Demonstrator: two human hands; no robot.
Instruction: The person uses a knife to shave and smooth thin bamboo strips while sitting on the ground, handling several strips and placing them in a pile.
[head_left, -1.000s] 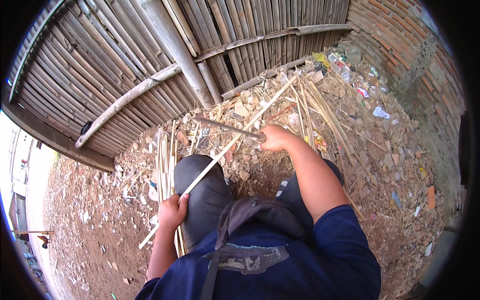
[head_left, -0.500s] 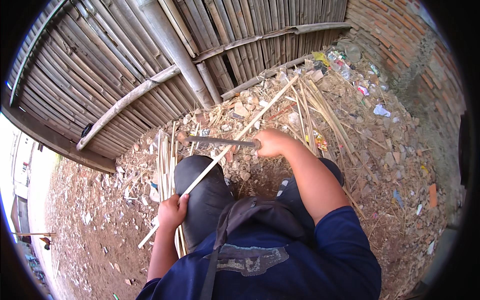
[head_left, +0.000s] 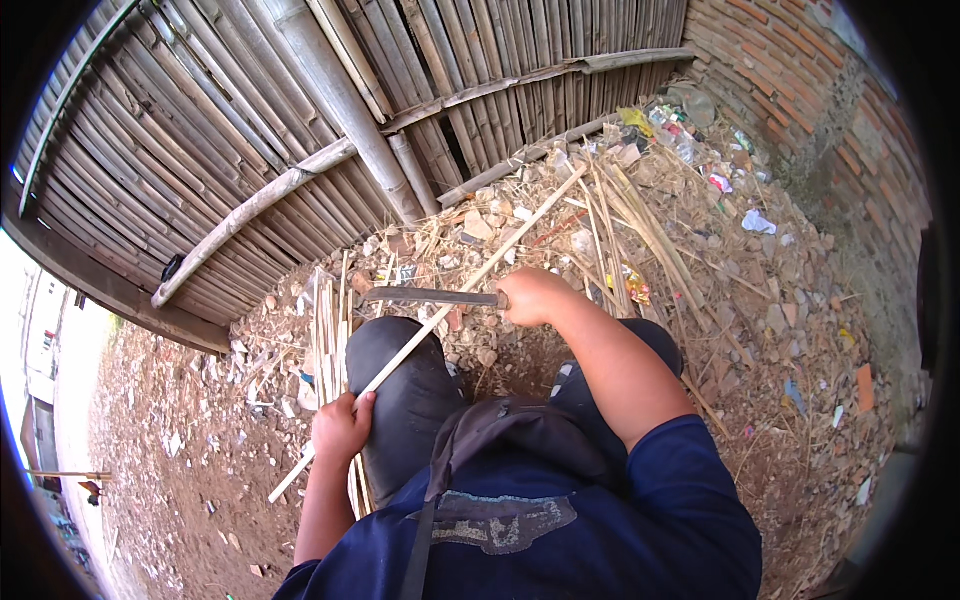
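Observation:
My left hand [head_left: 341, 429] is closed around a long pale bamboo strip [head_left: 495, 259], beside my left knee. The strip slants across my left thigh, up and to the right, its far end near the ground debris and its near end sticking out below my hand. In my right hand [head_left: 538, 297] is the handle of a machete [head_left: 400, 295]. Its dark blade points left and crosses over the strip, above the knee. I cannot tell whether blade and strip touch.
Cut bamboo strips [head_left: 325, 340] lie by my left leg, more strips [head_left: 645, 235] ahead on the right. A bamboo-slat wall [head_left: 240, 130] stands ahead, a brick wall [head_left: 790, 80] to the right. Rubble and litter [head_left: 680, 135] cover the dirt ground.
The machete has rolled so that more of its blade's flat side shows. My right hand has shifted slightly left and down. The bamboo strip has slid a little toward the lower left.

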